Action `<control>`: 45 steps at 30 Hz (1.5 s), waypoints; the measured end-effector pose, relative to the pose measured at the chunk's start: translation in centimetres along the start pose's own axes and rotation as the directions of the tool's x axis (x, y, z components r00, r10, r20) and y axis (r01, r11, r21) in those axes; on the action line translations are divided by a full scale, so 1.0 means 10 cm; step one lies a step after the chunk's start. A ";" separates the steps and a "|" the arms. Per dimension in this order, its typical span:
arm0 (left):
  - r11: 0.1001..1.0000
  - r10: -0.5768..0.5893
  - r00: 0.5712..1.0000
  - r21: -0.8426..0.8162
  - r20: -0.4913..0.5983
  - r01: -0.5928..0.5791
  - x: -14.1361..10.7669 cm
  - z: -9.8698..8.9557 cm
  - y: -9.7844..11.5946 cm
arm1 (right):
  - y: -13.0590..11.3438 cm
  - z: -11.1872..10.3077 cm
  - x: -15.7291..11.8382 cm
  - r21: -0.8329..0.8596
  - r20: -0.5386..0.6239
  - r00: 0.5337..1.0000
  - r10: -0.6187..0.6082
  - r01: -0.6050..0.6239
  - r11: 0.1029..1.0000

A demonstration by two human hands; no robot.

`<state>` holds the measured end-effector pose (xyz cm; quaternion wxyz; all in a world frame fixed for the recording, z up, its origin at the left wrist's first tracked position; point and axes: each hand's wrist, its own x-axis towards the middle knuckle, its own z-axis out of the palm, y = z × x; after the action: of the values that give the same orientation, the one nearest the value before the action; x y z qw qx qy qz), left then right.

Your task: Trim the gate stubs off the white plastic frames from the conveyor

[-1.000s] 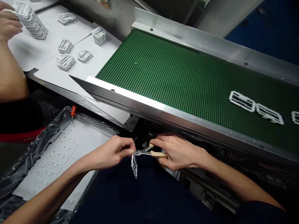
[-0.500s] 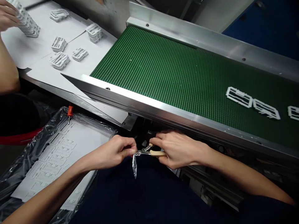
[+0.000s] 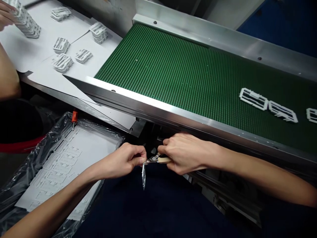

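Note:
Between thumb and forefinger, my left hand (image 3: pixel 127 160) pinches the top of a small white plastic frame (image 3: pixel 144 178), which hangs edge-on below the fingertips. My right hand (image 3: pixel 184 153) is wrapped round the cream handles of a pair of nippers (image 3: pixel 158 159). The nippers' metal jaws reach the frame's upper end, right beside my left fingertips. Whether the jaws are closed on the plastic is too small to tell. Both hands are in front of my dark clothing, just below the conveyor's near rail.
A green conveyor belt (image 3: pixel 173 66) carries several white frames (image 3: pixel 254 99) at right. Stacks of white frames (image 3: pixel 99 32) stand on a white-covered table (image 3: pixel 32 56), where another person's hand (image 3: pixel 6 15) touches a tall stack. A plastic-lined bin (image 3: pixel 94 142) with white sheets and an orange-handled tool (image 3: pixel 74 117) sits lower left.
My right hand has shifted slightly left and up, and its grip on the nippers' handles looks tighter. The hanging frame has turned a little more edge-on. The view has moved slightly.

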<state>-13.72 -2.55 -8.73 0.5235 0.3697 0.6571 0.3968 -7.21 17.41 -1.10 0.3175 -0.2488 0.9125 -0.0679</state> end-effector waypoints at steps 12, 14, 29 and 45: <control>0.989 -0.025 0.999 -0.143 -0.020 0.021 -0.01 0.02 -0.05 | 0.07 0.31 -0.05 0.238 -0.015 0.997 0.077 -0.071 0.969; 0.980 -0.033 0.999 -0.194 -0.008 0.031 -0.02 0.01 -0.06 | 0.08 0.36 -0.09 0.297 -0.021 0.993 0.116 -0.104 0.949; 0.965 -0.030 0.996 -0.262 -0.086 0.006 0.05 0.18 -0.30 | 0.10 0.68 -0.25 0.480 -0.098 0.919 0.383 -0.294 0.826; 0.429 -0.136 0.990 -0.899 0.031 0.087 0.31 0.73 -0.37 | 0.13 0.93 -0.22 0.582 -0.259 0.823 0.506 -0.285 0.762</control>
<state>-7.36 -0.31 -14.26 0.6494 -0.0176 0.3813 0.6577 -0.57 19.98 -7.56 0.1856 0.0685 0.9362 -0.2905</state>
